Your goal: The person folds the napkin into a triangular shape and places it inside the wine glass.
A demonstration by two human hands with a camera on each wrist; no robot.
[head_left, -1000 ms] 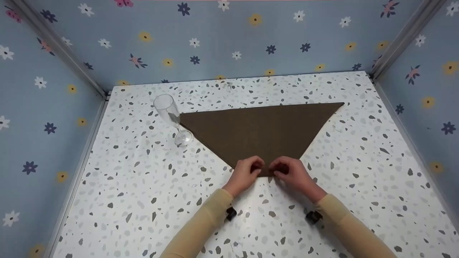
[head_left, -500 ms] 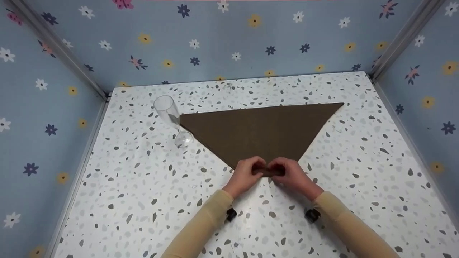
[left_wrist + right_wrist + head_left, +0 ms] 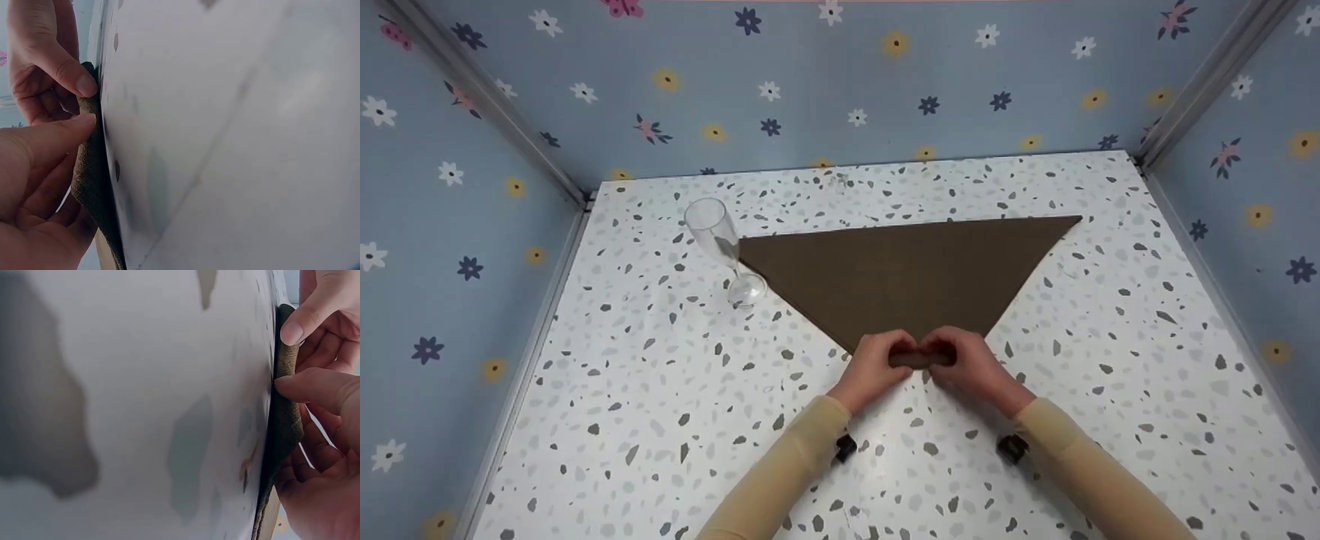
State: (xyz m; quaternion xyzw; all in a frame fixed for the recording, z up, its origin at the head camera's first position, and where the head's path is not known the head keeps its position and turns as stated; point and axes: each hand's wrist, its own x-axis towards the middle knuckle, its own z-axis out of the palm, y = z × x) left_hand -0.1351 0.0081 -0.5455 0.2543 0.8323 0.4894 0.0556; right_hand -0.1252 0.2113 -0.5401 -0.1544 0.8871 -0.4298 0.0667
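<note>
A brown cloth napkin (image 3: pixel 911 277) lies flat on the speckled table, its long straight edge at the back and its sides narrowing toward me. At its short near edge the cloth forms a small roll (image 3: pixel 919 361). My left hand (image 3: pixel 876 366) and right hand (image 3: pixel 971 367) pinch this roll side by side, index fingers meeting over it and thumbs on the near side. The left wrist view shows the left thumb (image 3: pixel 70 132) pressing the cloth low against the table. From the right wrist, the right thumb (image 3: pixel 306 385) presses on the same folded edge (image 3: pixel 287 416).
A clear champagne flute (image 3: pixel 712 229) stands upright left of the napkin, its base (image 3: pixel 747 290) close to the cloth's left edge. Flowered blue panels (image 3: pixel 825 82) enclose the table (image 3: pixel 660 420) at the back and both sides. Black wrist cameras (image 3: pixel 1012 449) sit under the sleeves.
Both hands have drawn together at the near edge, and the cloth between them has gone from flat to a small roll. The flute and the rest of the napkin have stayed put.
</note>
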